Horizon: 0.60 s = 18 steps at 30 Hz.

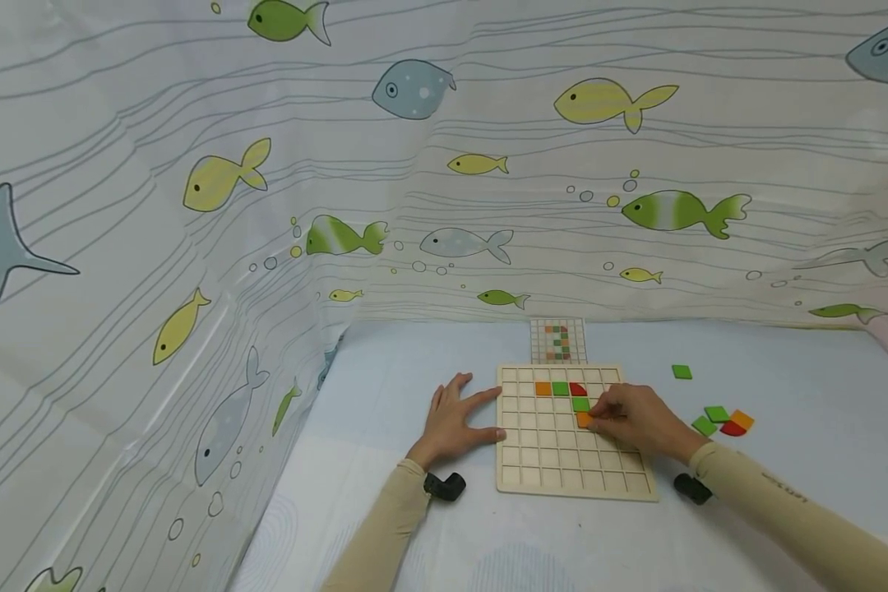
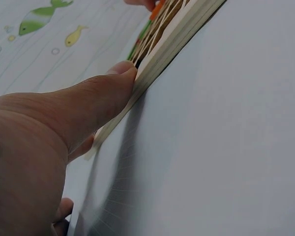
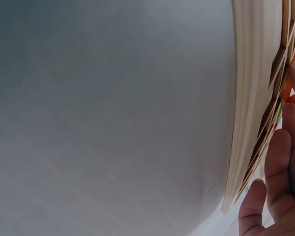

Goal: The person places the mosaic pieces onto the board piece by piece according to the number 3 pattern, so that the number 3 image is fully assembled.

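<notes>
A wooden grid board [image 1: 540, 460] lies on the table. Across one of its upper rows run an orange tile [image 1: 543, 388], a green tile [image 1: 560, 388] and a red rounded tile [image 1: 578, 389]; another green tile [image 1: 580, 404] sits below the red one. My right hand [image 1: 636, 419] pinches an orange square tile [image 1: 584, 420] at the cell under that green tile; whether it lies flat in the cell I cannot tell. With fingers spread, my left hand [image 1: 451, 423] touches the board's left edge; its thumb [image 2: 120, 81] presses against the side.
Behind the board lies a card [image 1: 538, 347] printed with a coloured grid pattern. To the right are a lone green tile [image 1: 682, 372] and a loose cluster with green tiles [image 1: 716, 413], an orange tile [image 1: 742, 419] and a red tile [image 1: 733, 428]. A fish-patterned sheet [image 1: 444, 197] rises behind.
</notes>
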Each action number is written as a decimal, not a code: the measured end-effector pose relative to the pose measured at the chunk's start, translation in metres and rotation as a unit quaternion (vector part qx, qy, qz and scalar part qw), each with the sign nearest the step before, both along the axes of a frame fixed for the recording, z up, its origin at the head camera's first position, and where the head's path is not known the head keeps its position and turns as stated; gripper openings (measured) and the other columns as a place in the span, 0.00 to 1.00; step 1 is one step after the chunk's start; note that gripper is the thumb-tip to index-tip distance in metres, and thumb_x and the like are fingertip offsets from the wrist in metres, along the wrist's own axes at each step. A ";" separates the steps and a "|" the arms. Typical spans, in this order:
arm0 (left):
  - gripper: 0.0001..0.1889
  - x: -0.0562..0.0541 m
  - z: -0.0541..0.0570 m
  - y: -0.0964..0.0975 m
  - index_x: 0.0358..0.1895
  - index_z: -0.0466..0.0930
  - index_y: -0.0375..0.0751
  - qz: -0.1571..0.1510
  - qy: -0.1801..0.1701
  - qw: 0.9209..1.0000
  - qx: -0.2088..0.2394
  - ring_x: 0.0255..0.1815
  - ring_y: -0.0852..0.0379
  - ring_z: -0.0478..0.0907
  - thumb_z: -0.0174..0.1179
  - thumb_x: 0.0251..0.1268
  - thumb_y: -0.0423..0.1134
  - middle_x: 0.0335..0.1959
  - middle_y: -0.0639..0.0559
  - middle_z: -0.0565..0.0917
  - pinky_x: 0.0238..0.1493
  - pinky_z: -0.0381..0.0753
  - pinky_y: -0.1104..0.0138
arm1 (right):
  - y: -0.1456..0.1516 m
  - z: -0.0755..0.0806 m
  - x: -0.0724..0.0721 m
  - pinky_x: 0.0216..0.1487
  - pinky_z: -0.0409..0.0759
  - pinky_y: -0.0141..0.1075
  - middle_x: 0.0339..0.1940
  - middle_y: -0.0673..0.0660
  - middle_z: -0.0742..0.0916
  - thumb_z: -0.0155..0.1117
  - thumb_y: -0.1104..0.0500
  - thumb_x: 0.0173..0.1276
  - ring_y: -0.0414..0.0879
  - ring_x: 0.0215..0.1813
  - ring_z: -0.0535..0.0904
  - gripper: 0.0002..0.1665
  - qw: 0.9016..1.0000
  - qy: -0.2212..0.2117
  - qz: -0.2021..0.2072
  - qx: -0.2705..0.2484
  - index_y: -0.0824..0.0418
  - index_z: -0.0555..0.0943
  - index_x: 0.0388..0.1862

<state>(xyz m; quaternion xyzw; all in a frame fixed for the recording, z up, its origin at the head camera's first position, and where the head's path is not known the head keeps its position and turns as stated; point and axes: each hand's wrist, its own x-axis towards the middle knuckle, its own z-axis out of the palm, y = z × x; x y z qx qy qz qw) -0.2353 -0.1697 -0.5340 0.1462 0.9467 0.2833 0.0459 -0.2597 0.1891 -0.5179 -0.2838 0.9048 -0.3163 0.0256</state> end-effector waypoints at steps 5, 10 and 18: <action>0.39 0.000 -0.001 0.000 0.78 0.73 0.63 0.004 0.000 1.000 0.001 0.89 0.39 0.47 0.71 0.64 0.64 0.86 0.38 0.54 0.86 0.38 0.38 | 0.000 0.000 0.001 0.42 0.84 0.31 0.38 0.42 0.88 0.80 0.56 0.66 0.33 0.40 0.82 0.07 1.000 0.003 0.003 -0.004 0.52 0.91 0.41; 0.39 0.001 0.000 0.000 0.77 0.74 0.63 0.004 0.002 1.000 0.005 0.89 0.38 0.47 0.71 0.63 0.64 0.86 0.38 0.54 0.86 0.38 0.38 | -0.001 0.000 0.002 0.40 0.83 0.30 0.38 0.42 0.88 0.80 0.55 0.66 0.32 0.39 0.79 0.06 1.000 0.002 0.002 -0.008 0.52 0.91 0.40; 0.38 0.001 -0.001 0.000 0.77 0.74 0.63 0.003 0.002 1.000 0.003 0.89 0.39 0.47 0.71 0.64 0.65 0.86 0.38 0.54 0.86 0.38 0.38 | -0.002 -0.001 0.001 0.38 0.80 0.29 0.34 0.39 0.87 0.80 0.55 0.66 0.32 0.37 0.77 0.03 1.000 0.003 0.005 -0.012 0.48 0.91 0.36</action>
